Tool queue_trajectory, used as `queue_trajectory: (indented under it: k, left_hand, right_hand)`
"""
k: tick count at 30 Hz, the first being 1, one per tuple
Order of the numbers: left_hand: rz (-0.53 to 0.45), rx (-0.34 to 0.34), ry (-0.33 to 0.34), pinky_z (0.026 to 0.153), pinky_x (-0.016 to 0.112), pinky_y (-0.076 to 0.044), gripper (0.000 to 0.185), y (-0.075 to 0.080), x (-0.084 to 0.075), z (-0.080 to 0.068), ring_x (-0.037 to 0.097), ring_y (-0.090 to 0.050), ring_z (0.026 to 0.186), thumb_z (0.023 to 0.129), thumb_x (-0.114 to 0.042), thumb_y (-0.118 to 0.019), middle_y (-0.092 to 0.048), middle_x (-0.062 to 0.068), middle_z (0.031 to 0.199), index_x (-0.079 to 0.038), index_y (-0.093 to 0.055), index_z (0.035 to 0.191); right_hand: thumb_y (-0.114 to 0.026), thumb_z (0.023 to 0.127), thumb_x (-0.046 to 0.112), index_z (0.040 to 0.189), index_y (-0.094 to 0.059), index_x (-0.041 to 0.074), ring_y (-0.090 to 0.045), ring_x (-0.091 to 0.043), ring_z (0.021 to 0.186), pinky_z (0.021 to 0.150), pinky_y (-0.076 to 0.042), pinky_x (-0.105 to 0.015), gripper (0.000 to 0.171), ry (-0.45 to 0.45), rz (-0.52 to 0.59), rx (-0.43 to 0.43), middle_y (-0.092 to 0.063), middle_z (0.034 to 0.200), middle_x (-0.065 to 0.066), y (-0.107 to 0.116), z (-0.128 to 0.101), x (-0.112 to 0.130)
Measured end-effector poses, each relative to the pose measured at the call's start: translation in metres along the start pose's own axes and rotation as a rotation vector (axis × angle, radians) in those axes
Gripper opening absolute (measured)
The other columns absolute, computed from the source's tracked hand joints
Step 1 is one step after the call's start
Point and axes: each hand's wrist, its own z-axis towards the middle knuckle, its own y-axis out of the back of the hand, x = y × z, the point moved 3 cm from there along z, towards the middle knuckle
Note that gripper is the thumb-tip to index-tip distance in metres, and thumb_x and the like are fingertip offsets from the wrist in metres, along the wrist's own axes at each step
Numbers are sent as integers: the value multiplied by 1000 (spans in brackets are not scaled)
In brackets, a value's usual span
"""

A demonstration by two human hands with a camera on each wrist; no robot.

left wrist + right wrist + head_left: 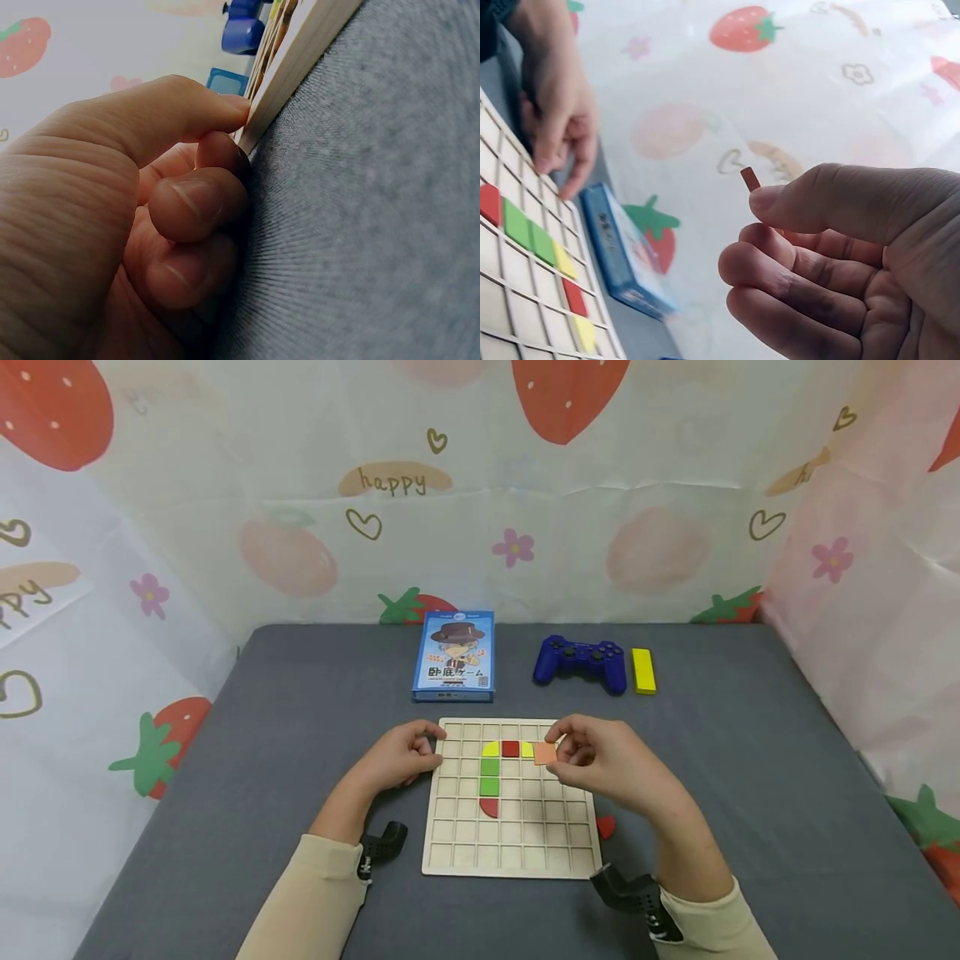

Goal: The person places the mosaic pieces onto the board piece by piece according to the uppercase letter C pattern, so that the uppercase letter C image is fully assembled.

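Orange square tile (545, 753), thin and flat, sits pinched between the thumb and fingertips of the right hand (600, 764), held just above the far right part of the pale wooden grid board (510, 852); in the right wrist view only an edge of the tile (749, 178) shows past the thumb, with the other fingers (780, 281) curled loosely beneath it. On the board, a row along its far side holds a yellow quarter-round piece (491, 749), a red square piece (511, 748) and a second yellow piece (527, 749), the last touching the near edge of the held tile as seen from the head camera; below the first yellow piece two green square pieces (489, 777) run toward the person, and a red quarter-round piece (489, 807) lies just below them. The left hand (401, 756) rests at the board's far left corner; the left wrist view shows its thumb (187, 112) pressed on the board's edge (292, 67) with the fingers curled under against the grey cloth table (300, 710). A small red piece (606, 827) lies on the cloth just beside the board's right edge; beyond the board stand a blue card box (453, 657), a blue game controller (580, 663) and a yellow rectangular block (642, 671), the block just beside the controller.
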Motion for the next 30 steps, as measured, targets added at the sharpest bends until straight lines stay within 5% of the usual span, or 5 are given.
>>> queue_trajectory:
  k: [15,24,30]
  left_hand:
    - [-9,-1,2,43,31,-33,37,-1,1,0,15,-40,42,96,-10,-71,-55,3,65,-5,-60,131]
    - [-16,-3,0,43,31,-33,37,-1,0,0,15,-41,43,95,-11,-71,-55,3,64,-3,-60,130]
    - [-14,-3,-1,43,31,-33,37,-1,0,1,15,-41,42,95,-11,-71,-54,3,64,-4,-60,130]
  right_hand:
    - [-85,86,17,101,-70,12,-53,-14,63,58,-44,-30,21,-37,-71,70,-59,76,2,-35,22,-20]
    - [-87,82,20,96,-73,16,-33,-10,53,55,-31,-28,20,-104,-147,166,-37,58,6,-56,29,-32]
    - [-88,79,16,91,-74,15,-39,-11,53,52,-31,-29,19,-138,-162,203,-44,56,4,-72,33,-38]
